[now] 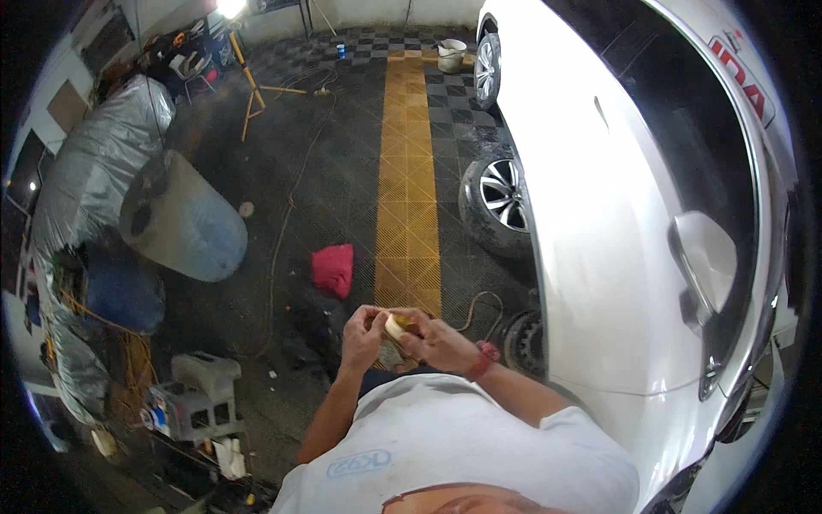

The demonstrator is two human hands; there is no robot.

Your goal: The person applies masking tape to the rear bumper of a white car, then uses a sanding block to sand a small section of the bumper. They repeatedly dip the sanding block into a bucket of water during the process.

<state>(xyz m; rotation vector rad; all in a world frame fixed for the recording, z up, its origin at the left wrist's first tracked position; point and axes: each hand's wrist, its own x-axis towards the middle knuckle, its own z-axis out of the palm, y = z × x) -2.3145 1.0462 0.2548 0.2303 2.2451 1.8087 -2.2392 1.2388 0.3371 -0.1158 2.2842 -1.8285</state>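
In front of my waist, both hands meet around a small cream and yellow object (395, 327), which looks like a roll of masking tape. My left hand (363, 336) pinches its left side between thumb and fingers. On the other side, my right hand (435, 344) is closed around it, with a red band (485, 361) on that wrist. The fingers cover much of the roll. Beyond my hands, a red cloth (332, 270) lies on the dark floor, left of the yellow floor stripe (408, 214).
A white car (599, 248) stands close on my right. Beside it lie a loose wheel (498, 206) and a bare rim (522, 343). To the left are a blue-white drum (193, 223), a silver-covered shape (94, 163), a grey step stool (201, 398) and a yellow light stand (248, 81). A cable (295, 184) crosses the floor.
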